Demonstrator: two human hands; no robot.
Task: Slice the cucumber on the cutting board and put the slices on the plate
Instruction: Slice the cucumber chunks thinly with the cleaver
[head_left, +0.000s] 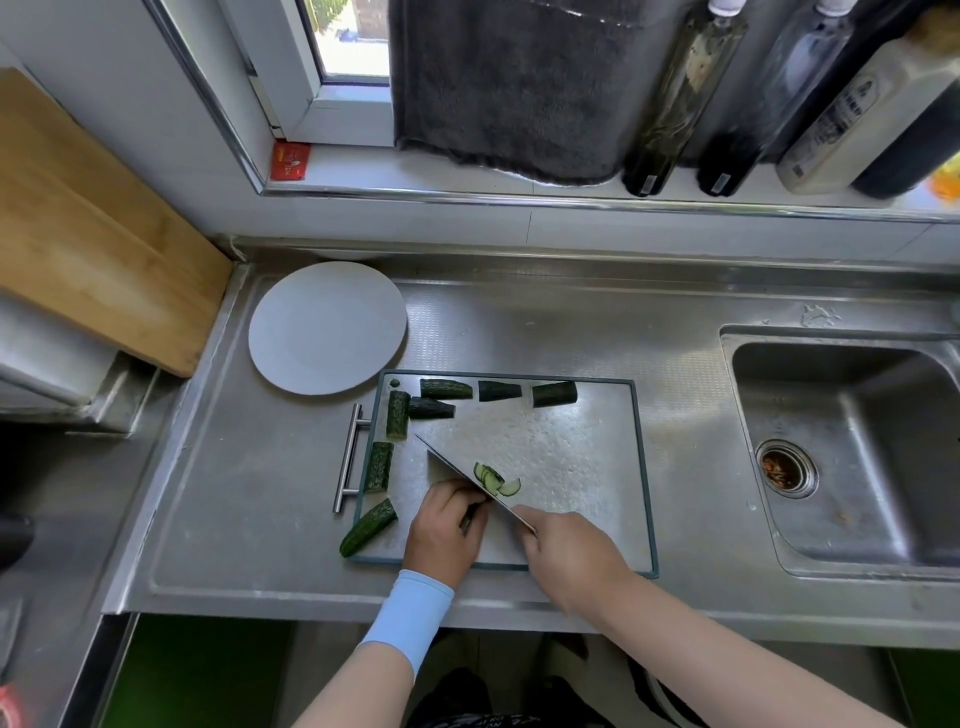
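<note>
A steel cutting board (561, 447) with a dark rim lies on the counter. Several cucumber chunks (445, 389) line its far and left edges, and one chunk (368, 526) hangs over the near left corner. My right hand (569, 548) grips the handle of a knife (457, 470), whose blade angles up-left across the board. My left hand (445, 530), fingers curled, holds a cucumber piece against the blade; the piece is mostly hidden. A few thin slices (493, 479) lie just right of the blade. The white plate (327, 327) sits beyond the board's left corner, with nothing on it.
A sink (852, 447) with a drain opens to the right of the board. A wooden board (93, 234) leans at the left wall. Bottles (680, 98) and a grey towel (509, 83) stand on the windowsill behind. A steel bar handle (349, 457) lies left of the board.
</note>
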